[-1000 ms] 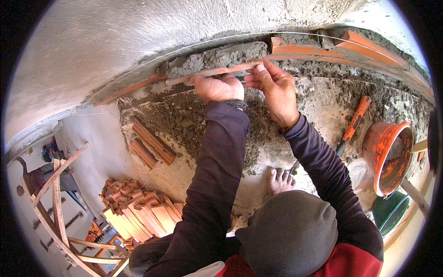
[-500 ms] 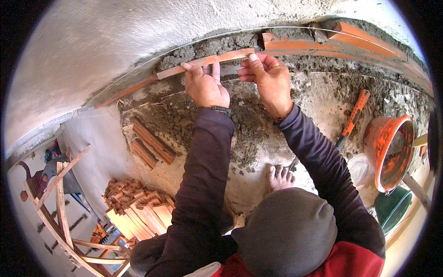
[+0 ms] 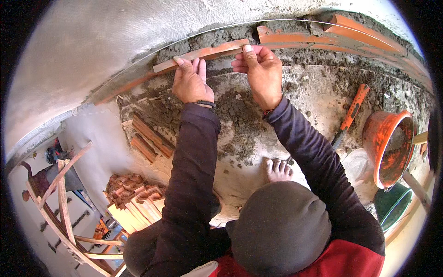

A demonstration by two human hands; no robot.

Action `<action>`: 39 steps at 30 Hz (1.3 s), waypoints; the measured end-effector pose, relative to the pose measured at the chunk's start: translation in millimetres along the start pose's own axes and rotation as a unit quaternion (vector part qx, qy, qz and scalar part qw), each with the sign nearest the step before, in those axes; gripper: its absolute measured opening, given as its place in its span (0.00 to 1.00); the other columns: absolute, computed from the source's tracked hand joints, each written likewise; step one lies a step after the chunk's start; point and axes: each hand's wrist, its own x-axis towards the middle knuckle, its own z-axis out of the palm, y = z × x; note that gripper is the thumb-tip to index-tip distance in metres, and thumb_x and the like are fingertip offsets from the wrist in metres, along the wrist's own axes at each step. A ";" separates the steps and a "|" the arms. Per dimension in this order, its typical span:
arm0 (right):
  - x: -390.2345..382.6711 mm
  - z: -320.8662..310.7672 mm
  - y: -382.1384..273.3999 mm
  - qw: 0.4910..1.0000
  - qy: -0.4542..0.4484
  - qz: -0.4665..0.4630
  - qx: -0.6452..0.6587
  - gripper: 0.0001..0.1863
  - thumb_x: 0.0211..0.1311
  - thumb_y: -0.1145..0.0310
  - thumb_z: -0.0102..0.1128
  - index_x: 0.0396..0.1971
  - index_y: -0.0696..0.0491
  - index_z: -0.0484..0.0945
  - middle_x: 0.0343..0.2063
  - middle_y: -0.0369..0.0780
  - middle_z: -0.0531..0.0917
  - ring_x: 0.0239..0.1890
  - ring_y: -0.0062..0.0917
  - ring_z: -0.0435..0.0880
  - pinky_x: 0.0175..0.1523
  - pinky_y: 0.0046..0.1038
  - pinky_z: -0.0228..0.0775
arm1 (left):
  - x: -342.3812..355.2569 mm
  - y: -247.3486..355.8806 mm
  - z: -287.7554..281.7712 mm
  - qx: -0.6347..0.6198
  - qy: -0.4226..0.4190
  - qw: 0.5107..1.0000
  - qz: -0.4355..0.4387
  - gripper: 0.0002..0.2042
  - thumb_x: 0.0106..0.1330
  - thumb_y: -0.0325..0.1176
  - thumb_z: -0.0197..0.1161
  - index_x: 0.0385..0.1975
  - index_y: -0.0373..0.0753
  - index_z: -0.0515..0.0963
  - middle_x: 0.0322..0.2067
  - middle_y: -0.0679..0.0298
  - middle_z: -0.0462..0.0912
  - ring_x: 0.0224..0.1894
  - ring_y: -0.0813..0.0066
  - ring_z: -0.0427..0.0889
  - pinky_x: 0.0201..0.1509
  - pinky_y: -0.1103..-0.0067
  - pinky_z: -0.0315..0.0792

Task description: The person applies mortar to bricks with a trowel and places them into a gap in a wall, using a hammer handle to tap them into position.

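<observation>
We are holding a slim orange brick (image 3: 210,51) at its two ends, our left hand (image 3: 193,83) pinching near one and our right hand (image 3: 264,71) pinching the other, while the brick is running along grey mortar (image 3: 199,43) just beside a white string (image 3: 277,21), left of the laid bricks (image 3: 297,38)

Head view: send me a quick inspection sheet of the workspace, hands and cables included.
Surface: pale floor, spattered with grey mortar.
Work pieces: thin brick, held beside a mortar bed, left of a laid brick course.
Clutter: orange-handled tool, orange bucket and loose bricks.
Hands: left hand and right hand each grip the thin brick near one end.
Cables: nothing seen; a white string runs along the wall.
Surroundings: brick stack and wooden frame at lower left.
</observation>
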 end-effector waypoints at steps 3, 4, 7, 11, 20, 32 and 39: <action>-2.7 -0.7 -0.8 1.000 0.001 -0.018 -0.004 0.11 0.69 0.67 0.56 0.35 0.62 0.75 0.27 0.40 0.83 0.26 0.22 0.83 0.30 0.24 0.79 | 1.3 -0.9 -3.6 0.011 -0.007 0.999 0.039 0.32 0.69 0.39 0.61 0.66 0.32 0.57 0.51 0.54 0.72 0.53 0.58 0.76 0.58 0.64 0.78; -1.7 0.4 -0.9 1.000 -0.003 -0.028 -0.005 0.11 0.69 0.67 0.56 0.35 0.62 0.75 0.27 0.40 0.83 0.26 0.22 0.83 0.31 0.24 0.79 | 3.2 -0.2 -2.9 0.008 0.008 0.999 0.048 0.34 0.67 0.37 0.62 0.68 0.35 0.53 0.51 0.55 0.72 0.53 0.58 0.77 0.57 0.64 0.78; -2.7 1.5 -0.7 0.999 -0.007 -0.035 -0.007 0.11 0.70 0.68 0.55 0.34 0.62 0.74 0.27 0.41 0.83 0.26 0.23 0.83 0.31 0.24 0.79 | 9.3 1.0 -6.3 0.030 0.018 0.997 0.071 0.42 0.65 0.34 0.65 0.72 0.41 0.41 0.49 0.57 0.71 0.51 0.61 0.77 0.57 0.63 0.78; -0.4 -0.2 -4.4 1.000 0.001 -0.019 0.005 0.11 0.70 0.67 0.55 0.34 0.62 0.74 0.27 0.41 0.83 0.25 0.23 0.84 0.31 0.25 0.80 | 22.9 -1.7 -18.5 0.069 -0.027 0.993 0.093 0.48 0.65 0.31 0.65 0.72 0.40 0.31 0.45 0.59 0.72 0.49 0.67 0.77 0.59 0.63 0.76; 6.5 -3.9 -8.1 0.999 0.017 -0.026 -0.019 0.11 0.69 0.68 0.55 0.34 0.62 0.74 0.25 0.42 0.82 0.24 0.26 0.84 0.30 0.27 0.80 | 23.8 -14.8 -8.1 0.069 -0.002 0.986 0.149 0.49 0.61 0.31 0.70 0.71 0.31 0.36 0.45 0.60 0.70 0.48 0.71 0.76 0.51 0.79 0.80; -26.2 -41.7 -39.3 0.951 -0.066 -0.050 -0.296 0.15 0.69 0.61 0.57 0.33 0.60 0.78 0.24 0.37 0.82 0.26 0.20 0.83 0.33 0.22 0.75 | 34.3 -26.0 -8.3 0.030 0.029 0.991 0.130 0.46 0.58 0.37 0.74 0.69 0.29 0.49 0.44 0.55 0.75 0.48 0.67 0.77 0.49 0.76 0.79; -148.2 -198.1 -92.9 0.611 0.017 -0.140 -0.779 0.25 0.46 0.62 0.73 0.45 0.51 0.75 0.42 0.50 0.72 0.47 0.48 0.73 0.52 0.42 0.66 | 12.7 0.7 6.6 -0.039 0.019 0.998 -0.048 0.29 0.62 0.39 0.69 0.52 0.20 0.66 0.44 0.48 0.78 0.42 0.63 0.81 0.45 0.68 0.83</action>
